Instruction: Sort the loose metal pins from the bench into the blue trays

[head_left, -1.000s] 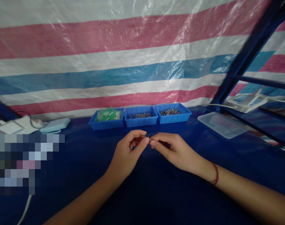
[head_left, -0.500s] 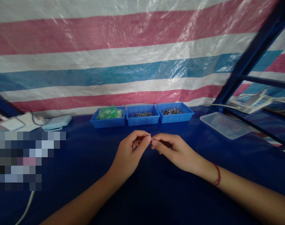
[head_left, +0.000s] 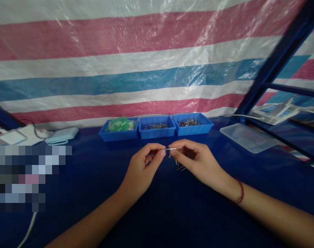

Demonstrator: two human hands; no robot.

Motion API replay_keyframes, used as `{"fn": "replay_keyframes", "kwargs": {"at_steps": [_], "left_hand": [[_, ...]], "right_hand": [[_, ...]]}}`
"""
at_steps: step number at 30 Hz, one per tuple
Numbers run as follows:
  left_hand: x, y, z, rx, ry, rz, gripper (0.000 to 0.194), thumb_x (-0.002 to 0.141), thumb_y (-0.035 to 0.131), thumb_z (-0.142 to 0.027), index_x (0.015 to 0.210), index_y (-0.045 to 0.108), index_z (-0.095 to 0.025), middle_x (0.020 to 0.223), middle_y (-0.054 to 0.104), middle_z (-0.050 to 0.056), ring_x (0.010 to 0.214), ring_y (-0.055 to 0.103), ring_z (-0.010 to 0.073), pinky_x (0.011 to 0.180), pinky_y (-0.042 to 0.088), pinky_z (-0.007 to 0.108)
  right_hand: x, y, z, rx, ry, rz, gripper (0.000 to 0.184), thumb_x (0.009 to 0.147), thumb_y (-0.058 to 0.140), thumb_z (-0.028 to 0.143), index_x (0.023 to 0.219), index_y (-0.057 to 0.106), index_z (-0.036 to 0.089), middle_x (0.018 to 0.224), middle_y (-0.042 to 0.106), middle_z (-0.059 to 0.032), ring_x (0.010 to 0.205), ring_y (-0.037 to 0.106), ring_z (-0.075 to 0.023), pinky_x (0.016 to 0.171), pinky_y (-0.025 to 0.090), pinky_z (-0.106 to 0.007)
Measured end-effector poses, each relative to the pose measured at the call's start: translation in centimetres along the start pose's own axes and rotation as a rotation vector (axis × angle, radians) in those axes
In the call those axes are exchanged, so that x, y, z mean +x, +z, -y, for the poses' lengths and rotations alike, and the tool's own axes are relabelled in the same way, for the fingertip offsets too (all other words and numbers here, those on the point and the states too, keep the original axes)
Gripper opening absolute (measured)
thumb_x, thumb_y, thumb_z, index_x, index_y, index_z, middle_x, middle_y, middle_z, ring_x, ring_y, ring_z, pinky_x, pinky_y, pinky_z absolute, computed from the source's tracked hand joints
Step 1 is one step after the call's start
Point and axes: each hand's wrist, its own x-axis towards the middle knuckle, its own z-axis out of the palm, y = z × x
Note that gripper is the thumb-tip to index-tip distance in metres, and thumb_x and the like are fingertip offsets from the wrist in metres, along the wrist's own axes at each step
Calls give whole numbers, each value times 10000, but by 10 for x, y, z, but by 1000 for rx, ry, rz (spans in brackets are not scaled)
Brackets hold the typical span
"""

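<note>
My left hand (head_left: 143, 163) is closed, its thumb and index finger pinching one end of a thin metal pin (head_left: 169, 149). The other end, which looks thicker and brighter, lies between the thumb and fingers of my right hand (head_left: 195, 158). The pin spans the small gap between the two sets of fingertips, roughly level. Beneath my right hand, several loose metal pins (head_left: 181, 168) show on the dark blue table (head_left: 157, 213), partly hidden by the fingers. The exact kind of pin is too small to tell.
Three blue bins stand at the back: one with green packets (head_left: 120, 124), a middle one with metal pins (head_left: 157, 126), a right one with small metal parts (head_left: 189, 122). A clear plastic lid (head_left: 249, 137) lies right. A light blue case (head_left: 62, 136) sits left.
My right hand has shifted slightly right and up from my left fingertips, so the pin now shows between them. Loose pins under my right hand have come into view. My left hand stays nearly still.
</note>
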Motion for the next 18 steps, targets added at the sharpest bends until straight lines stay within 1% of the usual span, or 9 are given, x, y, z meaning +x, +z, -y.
{"fn": "replay_keyframes", "kwargs": {"at_steps": [2, 4, 8, 10, 11, 13, 14, 15, 18], "left_hand": [[0, 0, -1, -13, -13, 14, 110, 822, 571, -257, 881, 636, -190, 845, 685, 4, 779, 635, 147, 694, 479, 234], [0, 0, -1, -26, -27, 36, 113, 828, 556, -262, 864, 632, -186, 840, 678, 8, 775, 627, 151, 697, 474, 245], [-1, 1, 0, -39, -69, 97, 161, 851, 517, -299, 881, 626, -185, 827, 653, 16, 782, 600, 156, 722, 453, 269], [-1, 2, -1, -61, -102, 40, 179, 848, 526, -306, 963, 607, -194, 858, 634, 19, 800, 583, 158, 724, 443, 274], [-1, 3, -3, -84, -114, -10, 189, 843, 539, -304, 991, 594, -200, 869, 625, 18, 803, 574, 156, 721, 438, 272], [-2, 5, -11, -186, -115, -96, 166, 838, 559, -295, 978, 587, -209, 855, 613, 10, 795, 562, 146, 707, 428, 258], [-4, 5, -18, -273, -113, -110, 133, 842, 560, -293, 944, 593, -215, 832, 611, 4, 785, 560, 139, 704, 426, 250], [-7, 6, -27, -404, -105, -104, 101, 848, 552, -295, 901, 599, -223, 793, 606, -6, 765, 562, 131, 682, 427, 239], [-27, 4, -60, -840, -203, 39, 164, 860, 500, -374, 810, 610, -263, 681, 579, -23, 620, 578, 129, 581, 451, 246]], "right_hand": [[-1, -1, 1, -50, -49, -39, 169, 786, 614, 296, 874, 650, 158, 700, 628, -24, 570, 549, -120, 519, 432, -254], [-3, -2, 4, -130, -145, -42, 147, 802, 605, 275, 883, 654, 162, 714, 635, -24, 584, 557, -117, 522, 439, -249], [-3, -10, 13, -330, -435, -1, 70, 817, 604, 210, 847, 659, 180, 739, 652, -6, 630, 576, -98, 570, 457, -226], [4, -20, 14, -425, -545, -48, 64, 819, 604, 198, 848, 658, 181, 777, 672, -11, 674, 595, -104, 614, 472, -228], [9, -26, 13, -483, -576, -110, 71, 823, 599, 200, 857, 658, 181, 797, 679, -18, 694, 601, -112, 641, 478, -238], [24, -41, 4, -621, -588, -299, 99, 837, 580, 222, 876, 660, 178, 823, 684, -39, 725, 606, -139, 700, 483, -276], [33, -49, -3, -707, -571, -376, 126, 847, 564, 236, 898, 660, 172, 822, 679, -49, 727, 606, -154, 722, 484, -299], [41, -57, -11, -794, -540, -405, 157, 854, 550, 255, 922, 658, 164, 831, 674, -64, 756, 611, -178, 745, 485, -324], [59, -74, -34, -953, -445, -436, 337, 823, 575, 316, 1095, 596, 118, 979, 636, -138, 871, 602, -251, 805, 481, -394]]}}
